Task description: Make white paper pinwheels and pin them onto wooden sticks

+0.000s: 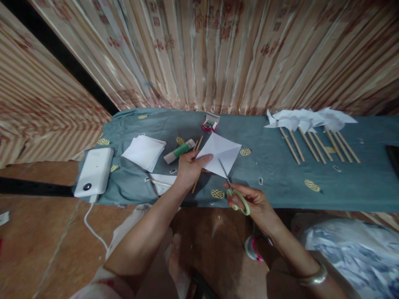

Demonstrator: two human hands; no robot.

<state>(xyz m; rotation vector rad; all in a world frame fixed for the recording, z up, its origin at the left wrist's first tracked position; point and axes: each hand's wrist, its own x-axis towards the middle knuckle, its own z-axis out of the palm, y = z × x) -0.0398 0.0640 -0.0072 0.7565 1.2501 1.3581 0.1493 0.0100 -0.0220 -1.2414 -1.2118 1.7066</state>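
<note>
My left hand (190, 168) pinches a square of white paper (222, 150) by its left corner, thumb on top. Fold lines run across the sheet. In my right hand (249, 201) is a pair of scissors (241, 201) with light green handles. Their blades lie at the lower right edge of the paper, pointing toward its middle. Beneath my left hand are thin wooden sticks (195, 182). A green and white glue stick (180, 151) lies just left of that hand. Behind the paper stands a small open red box (210, 124) of metal pins.
A stack of white paper squares (144, 152) lies left, near another sheet with a white pen-like stick (161, 182). A white power bank (94, 172) with a cable sits at the left end. Several paper pinwheels (307, 120) on sticks lie right. A curtain (199, 54) hangs behind the cloth-covered table (280, 187).
</note>
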